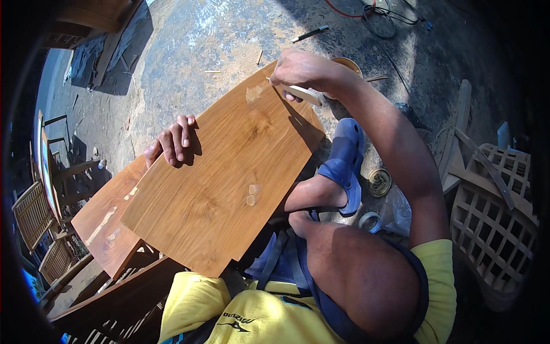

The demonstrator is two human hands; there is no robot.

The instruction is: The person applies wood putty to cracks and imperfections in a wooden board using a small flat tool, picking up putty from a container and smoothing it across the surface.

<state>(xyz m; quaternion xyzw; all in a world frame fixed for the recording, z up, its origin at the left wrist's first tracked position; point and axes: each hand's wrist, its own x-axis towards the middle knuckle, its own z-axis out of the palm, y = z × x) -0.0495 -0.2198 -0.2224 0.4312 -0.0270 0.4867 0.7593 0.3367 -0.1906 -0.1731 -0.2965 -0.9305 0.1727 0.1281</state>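
Plainly | wooden panel — left hand clamped on edge | right hand at far end, gripping tool (pale)

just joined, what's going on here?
One person in a yellow shirt is handling a wooden board with bare hands. The left hand has its fingers curled over the board's left edge. The right hand holds a pale flat tool by the board's far end; contact with the wood is hard to tell. Pale patches show near that end and lower down. A second board, also patched, is partly hidden behind the first.
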